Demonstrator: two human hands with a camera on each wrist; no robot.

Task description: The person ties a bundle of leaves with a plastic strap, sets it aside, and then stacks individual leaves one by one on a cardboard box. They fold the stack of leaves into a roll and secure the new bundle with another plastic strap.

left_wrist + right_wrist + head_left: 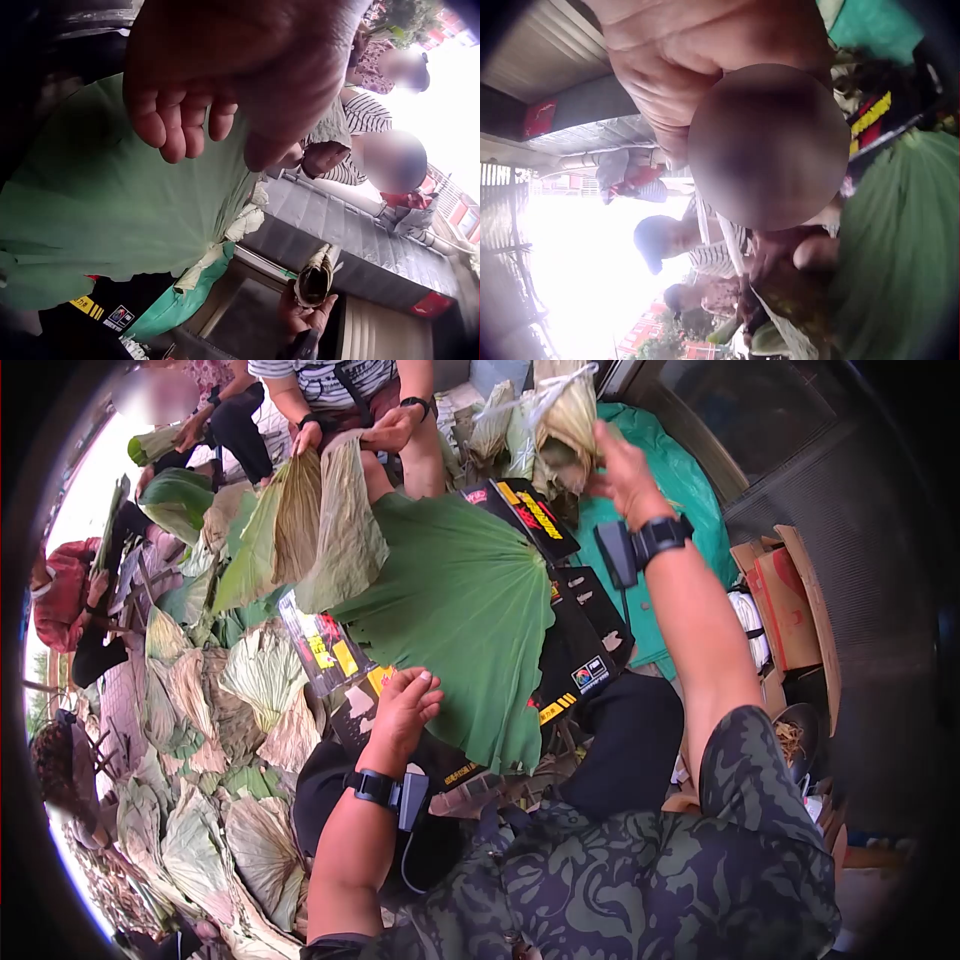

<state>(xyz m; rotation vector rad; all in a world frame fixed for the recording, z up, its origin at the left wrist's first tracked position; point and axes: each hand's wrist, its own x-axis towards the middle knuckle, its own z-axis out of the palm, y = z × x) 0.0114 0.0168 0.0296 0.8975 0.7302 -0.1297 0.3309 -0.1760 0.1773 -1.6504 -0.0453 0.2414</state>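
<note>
A large green leaf [450,610] [112,202] [904,247] lies spread over dark printed boards on the lap. Above its lower left part is my left hand [402,710] [240,60], fingers loosely curled, with nothing held. Raised beyond the leaf's far right side, my right hand [628,475] [309,319] [712,45] grips a rolled bundle of dried leaves [566,432] [316,276]. White string shows round the bundle in the head view. A blurred disc hides what lies by the right fingers in the right wrist view.
Across from me a person in a striped shirt [335,380] holds pale dried leaves [345,530]. More leaves [265,675] cover the left side. A green sheet [650,445] and an open carton [785,610] stand at right. Other people sit at far left.
</note>
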